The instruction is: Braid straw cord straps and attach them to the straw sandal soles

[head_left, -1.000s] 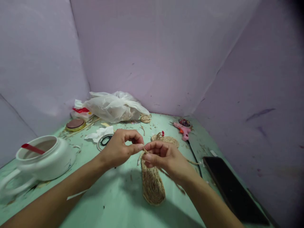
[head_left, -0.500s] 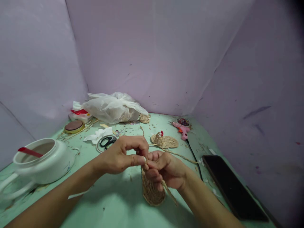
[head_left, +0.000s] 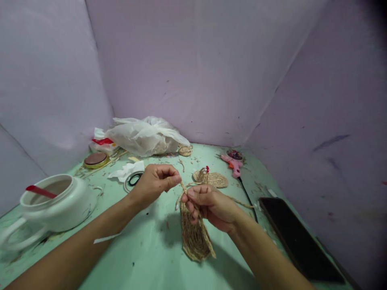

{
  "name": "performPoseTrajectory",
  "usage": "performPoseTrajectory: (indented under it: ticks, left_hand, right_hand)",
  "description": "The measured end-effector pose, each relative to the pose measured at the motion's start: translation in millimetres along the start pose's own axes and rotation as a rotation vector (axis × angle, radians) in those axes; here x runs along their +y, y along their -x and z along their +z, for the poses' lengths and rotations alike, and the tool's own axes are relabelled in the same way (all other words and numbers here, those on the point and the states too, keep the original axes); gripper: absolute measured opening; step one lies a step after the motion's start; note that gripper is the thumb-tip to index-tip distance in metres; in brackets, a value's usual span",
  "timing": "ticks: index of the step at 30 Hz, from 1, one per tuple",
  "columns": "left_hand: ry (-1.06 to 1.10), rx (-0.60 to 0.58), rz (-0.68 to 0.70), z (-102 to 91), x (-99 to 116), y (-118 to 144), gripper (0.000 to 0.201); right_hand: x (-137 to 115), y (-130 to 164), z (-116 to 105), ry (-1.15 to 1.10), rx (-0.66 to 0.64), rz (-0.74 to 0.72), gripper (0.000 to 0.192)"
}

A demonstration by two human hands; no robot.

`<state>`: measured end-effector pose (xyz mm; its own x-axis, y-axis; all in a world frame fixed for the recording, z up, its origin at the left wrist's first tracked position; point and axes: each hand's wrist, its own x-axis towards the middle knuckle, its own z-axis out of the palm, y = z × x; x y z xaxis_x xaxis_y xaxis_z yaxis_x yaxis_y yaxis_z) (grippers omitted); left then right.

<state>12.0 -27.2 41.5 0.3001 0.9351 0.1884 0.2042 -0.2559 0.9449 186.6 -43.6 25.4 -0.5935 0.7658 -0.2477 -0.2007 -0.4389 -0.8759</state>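
Lilac walls box in three sides of the mint-green table (head_left: 142,257), so my free room is toward the near edge and the bare stretch between the forearms. Largest neighbour on my left is the white ceramic pot with a red spoon handle in it (head_left: 57,203), sitting close to the left forearm; a wide elbow swing there could knock it, I reckon. Behind sits the crumpled clear plastic bag (head_left: 145,137), well clear. On the right, the flat black phone (head_left: 298,239) lies along the table edge, just beside the right forearm, and a careless drag of that arm might push it off.

Centre now: the long oval sole of woven tan straw (head_left: 195,235) stands tilted on the table, its upper end gripped in the closed right hand (head_left: 211,205). Left hand (head_left: 155,183) is pinched shut on the thin straw cord (head_left: 183,187) that rises from that end; the two hands sit nearly touching. My worry: pull too hard and the cord could snap or unpick the weave, and the loose tail trailing right may snag.

Farther back, the finished small straw slipper with a red bead (head_left: 211,178), the pink glue gun (head_left: 232,164) with its black lead running near the right wrist, and black-handled scissors (head_left: 134,179) just behind the left hand
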Motion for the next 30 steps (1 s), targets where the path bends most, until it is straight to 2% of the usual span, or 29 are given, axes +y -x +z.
performPoseTrajectory:
  ticks: [2, 5, 8, 11, 16, 19, 22, 24, 25, 28, 30]
  left_hand:
    - [-0.011, -0.006, -0.047, 1.3, 0, -1, 0.021]
    - [-0.079, -0.002, 0.014, 2.7, 0, -1, 0.019]
    - [-0.108, 0.096, 0.035, 2.6, -5, -2, 0.019]
    - [-0.083, 0.178, -0.018, 1.8, -13, -6, 0.019]
    - [-0.052, 0.202, -0.072, 0.6, -23, -11, 0.016]
    - [0.078, 0.245, -0.143, -1.8, -26, -14, 0.016]
    - [0.177, 0.289, -0.235, -4.9, -29, -18, 0.018]
    - [0.169, 0.295, -0.288, -5.6, -32, -20, 0.019]
    - [0.155, 0.289, -0.318, -5.0, -34, -20, 0.018]
    - [0.073, 0.217, -0.404, 1.1, -37, -19, 0.017]
    - [0.0, 0.123, -0.448, 8.0, -35, -14, 0.015]
  right_hand:
    - [3, -3, -1, -0.013, -0.014, 0.028, 0.022]
    - [5, -4, -2, -0.031, -0.022, 0.033, 0.02]
    - [4, -5, -5, -0.075, -0.026, 0.026, 0.019]
    - [3, -5, -8, -0.13, -0.044, 0.047, 0.015]
    - [5, -7, -11, -0.169, -0.017, 0.061, 0.015]
    - [5, -7, -10, -0.163, -0.03, 0.027, 0.018]
    - [3, -6, -5, -0.15, -0.005, -0.155, 0.025]
    - [1, -5, -1, -0.113, 0.025, -0.327, 0.036]
    - [1, -5, 1, -0.078, 0.053, -0.406, 0.035]
    - [0, -4, 2, 0.107, 0.246, -0.585, 0.013]
    - [-2, -2, 2, 0.243, 0.399, -0.676, 0.007]
